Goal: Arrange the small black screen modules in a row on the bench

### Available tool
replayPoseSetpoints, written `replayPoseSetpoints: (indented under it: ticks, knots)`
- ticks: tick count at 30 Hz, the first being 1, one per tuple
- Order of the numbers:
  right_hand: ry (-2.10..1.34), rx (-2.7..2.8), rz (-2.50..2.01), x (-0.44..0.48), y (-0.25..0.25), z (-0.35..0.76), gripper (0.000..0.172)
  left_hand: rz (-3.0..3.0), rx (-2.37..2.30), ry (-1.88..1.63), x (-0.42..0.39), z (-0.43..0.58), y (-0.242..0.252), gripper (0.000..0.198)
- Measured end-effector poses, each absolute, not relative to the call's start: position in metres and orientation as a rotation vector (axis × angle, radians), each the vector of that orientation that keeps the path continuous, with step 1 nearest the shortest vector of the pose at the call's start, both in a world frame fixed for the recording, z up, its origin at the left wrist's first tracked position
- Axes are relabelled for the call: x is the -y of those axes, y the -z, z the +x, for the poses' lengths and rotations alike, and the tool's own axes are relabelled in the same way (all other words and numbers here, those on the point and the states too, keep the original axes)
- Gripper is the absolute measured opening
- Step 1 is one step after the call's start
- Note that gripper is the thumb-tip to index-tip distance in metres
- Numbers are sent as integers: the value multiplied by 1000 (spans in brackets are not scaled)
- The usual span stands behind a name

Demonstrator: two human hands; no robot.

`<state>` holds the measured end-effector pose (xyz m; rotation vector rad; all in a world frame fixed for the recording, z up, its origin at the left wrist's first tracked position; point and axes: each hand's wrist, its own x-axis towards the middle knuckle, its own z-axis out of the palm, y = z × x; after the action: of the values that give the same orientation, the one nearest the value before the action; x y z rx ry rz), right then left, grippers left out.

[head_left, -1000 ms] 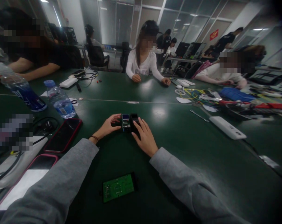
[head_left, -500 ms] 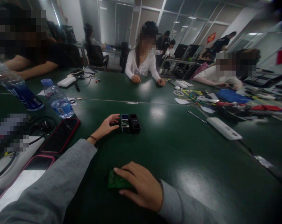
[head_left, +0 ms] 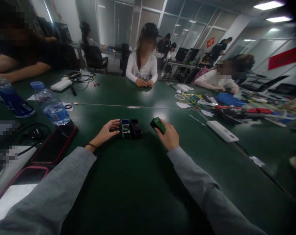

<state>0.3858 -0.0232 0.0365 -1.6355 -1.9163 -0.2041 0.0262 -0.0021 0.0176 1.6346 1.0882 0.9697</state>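
My right hand (head_left: 171,135) grips a green circuit board (head_left: 159,124) with a black part on its far side, tilted above the table. To the left, my left hand (head_left: 108,132) rests on the table with its fingers apart and nothing in them. Just beside those fingers lies a small circuit board with a screen (head_left: 125,128). A black plastic casing (head_left: 135,128) stands right against that board, between my two hands.
On the left are a water bottle (head_left: 51,106), a bottle with a blue label (head_left: 12,98) and a red-edged phone (head_left: 55,143). A white power strip (head_left: 222,131), a metal tool (head_left: 197,120) and tangled cables (head_left: 187,98) lie on the right. People sit around the green table (head_left: 138,176).
My right hand has moved from the near edge to the far middle of the table, carrying the green circuit board. My left hand stays beside the small board with the screen.
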Motion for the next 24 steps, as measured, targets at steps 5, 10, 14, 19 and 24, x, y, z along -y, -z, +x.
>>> replayPoseSetpoints:
  ticks: [5, 10, 14, 19, 24]
  knots:
    - [142, 1839, -1703, 1, -11, 391, 62, 1620, -1080, -979, 1, 26, -16, 68]
    - [-133, 1708, -1488, 4, 3, 420, 92, 1620, -1076, -977, 1, 28, -16, 66]
    - [-317, 1684, -1462, 14, 14, 443, 94, 1618, -1078, -981, 1, 28, -17, 64]
    - [-319, 1652, -1556, 19, 15, 440, 76, 1590, -1091, -982, 1, 28, -18, 61]
    - [187, 1950, -1498, 22, 5, 415, 50, 1593, -1075, -994, 1, 28, -17, 60]
